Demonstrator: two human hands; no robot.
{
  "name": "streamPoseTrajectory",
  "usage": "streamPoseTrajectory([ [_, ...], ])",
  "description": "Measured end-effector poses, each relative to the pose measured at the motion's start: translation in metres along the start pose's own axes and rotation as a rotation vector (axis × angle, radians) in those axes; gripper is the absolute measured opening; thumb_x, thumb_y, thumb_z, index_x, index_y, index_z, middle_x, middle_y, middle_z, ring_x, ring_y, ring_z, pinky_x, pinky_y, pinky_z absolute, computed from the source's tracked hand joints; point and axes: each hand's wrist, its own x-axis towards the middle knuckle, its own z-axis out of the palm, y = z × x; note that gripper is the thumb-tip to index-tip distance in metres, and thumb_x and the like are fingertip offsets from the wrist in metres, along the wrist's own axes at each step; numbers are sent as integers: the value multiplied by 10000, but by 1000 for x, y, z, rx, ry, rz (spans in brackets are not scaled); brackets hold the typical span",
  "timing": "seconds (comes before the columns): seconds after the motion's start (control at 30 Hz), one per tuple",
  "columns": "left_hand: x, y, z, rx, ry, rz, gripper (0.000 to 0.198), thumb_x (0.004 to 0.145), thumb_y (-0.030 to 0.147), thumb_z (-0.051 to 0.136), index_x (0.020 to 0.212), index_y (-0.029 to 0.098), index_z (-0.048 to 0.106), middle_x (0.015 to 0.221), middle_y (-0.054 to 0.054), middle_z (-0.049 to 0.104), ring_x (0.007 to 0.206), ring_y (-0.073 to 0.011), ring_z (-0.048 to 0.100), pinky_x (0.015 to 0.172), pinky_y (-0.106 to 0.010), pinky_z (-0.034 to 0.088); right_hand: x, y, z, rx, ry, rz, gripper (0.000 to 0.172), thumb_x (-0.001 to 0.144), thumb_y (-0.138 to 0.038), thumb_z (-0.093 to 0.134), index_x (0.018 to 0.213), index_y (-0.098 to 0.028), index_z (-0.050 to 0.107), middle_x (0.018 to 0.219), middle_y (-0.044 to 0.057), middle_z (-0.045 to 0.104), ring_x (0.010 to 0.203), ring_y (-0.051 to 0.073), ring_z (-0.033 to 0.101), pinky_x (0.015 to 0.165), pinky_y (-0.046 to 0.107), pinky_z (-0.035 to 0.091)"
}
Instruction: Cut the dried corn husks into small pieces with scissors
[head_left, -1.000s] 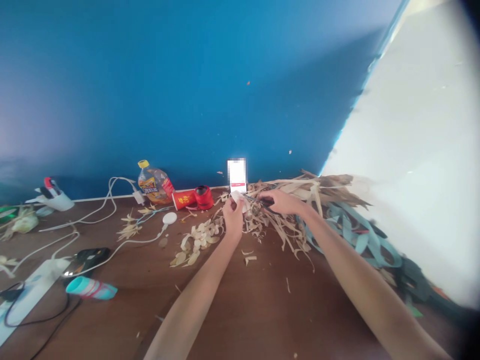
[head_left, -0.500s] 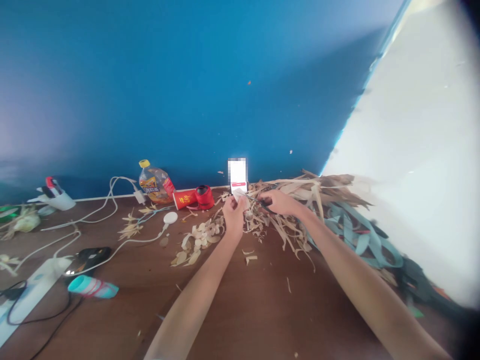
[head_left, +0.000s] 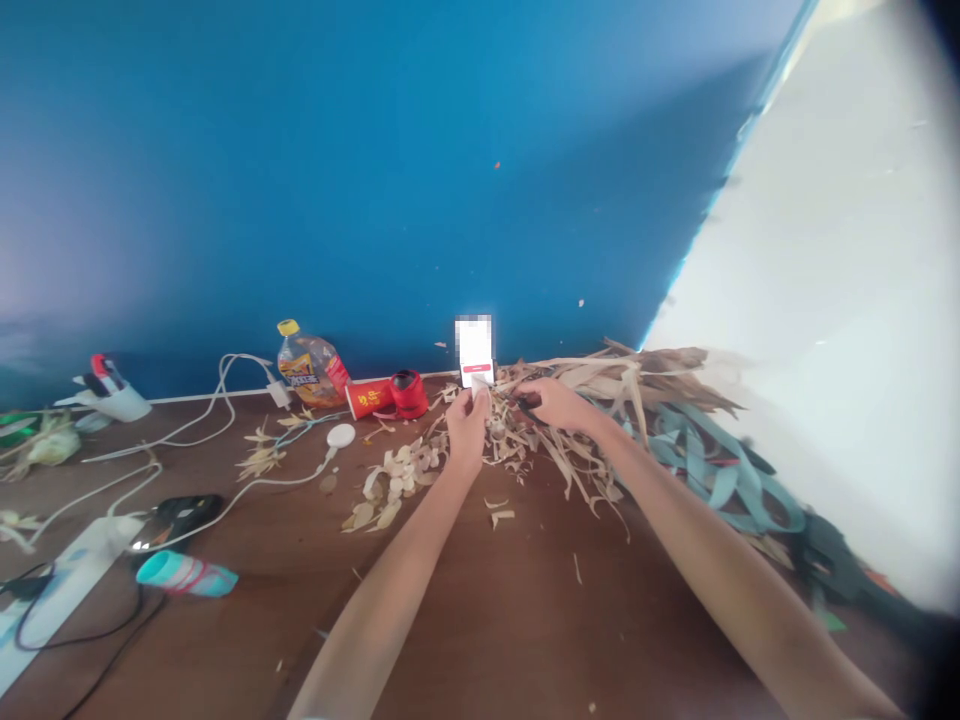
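One left hand [head_left: 466, 425], one right hand [head_left: 555, 403], one scissors [head_left: 527, 403], one husk strip [head_left: 481, 386], one bottle [head_left: 309, 368], two cups [head_left: 367, 398] [head_left: 187, 576], one phone [head_left: 475, 352], one husk pile [head_left: 600, 400].

Left forearm [head_left: 397, 590] and right forearm [head_left: 697, 560]: both bare along the whole visible length, long and slim. Left hand [head_left: 466, 425] and right hand [head_left: 555, 403]: bare as well, fingers slender. Nails and finer marks are too small and blurred to tell.
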Motion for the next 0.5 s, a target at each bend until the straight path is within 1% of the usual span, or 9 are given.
streamPoseTrajectory([
  [0.07,2,0,0,-30,-14,-40,304,781,417,623,684,166,480,553,56,403,481,-51,352,461,-190,264,0,1,0,-5,3,-9,191,646,-231,488,756,-168,631,641,16,631,543,142,528,526,255,383],
  [0.17,4,1,-1,-55,-29,-110,275,773,427,619,783,169,524,665,21,541,508,-65,458,465,-193,335,1,2,0,0,5,-22,169,649,-237,489,727,-167,620,626,12,621,537,137,516,523,253,376],
  [0.23,5,2,-1,-57,-29,-130,288,767,439,618,806,168,529,708,2,584,515,-74,495,465,-201,365,1,1,0,2,4,-24,170,656,-242,491,732,-164,621,626,13,620,533,133,506,525,252,377],
  [0.4,6,3,-2,-46,-22,-95,309,730,436,659,717,152,538,600,29,518,453,-48,417,432,-190,336,2,1,0,-8,28,-17,196,660,-257,524,777,-158,646,697,38,653,569,145,530,528,254,388],
  [0.5,8,2,-3,-24,-15,-112,304,709,423,681,719,137,576,585,22,525,454,-48,411,432,-192,332,1,2,0,-7,20,-20,182,669,-266,527,761,-160,643,709,46,660,579,153,540,529,258,394],
])
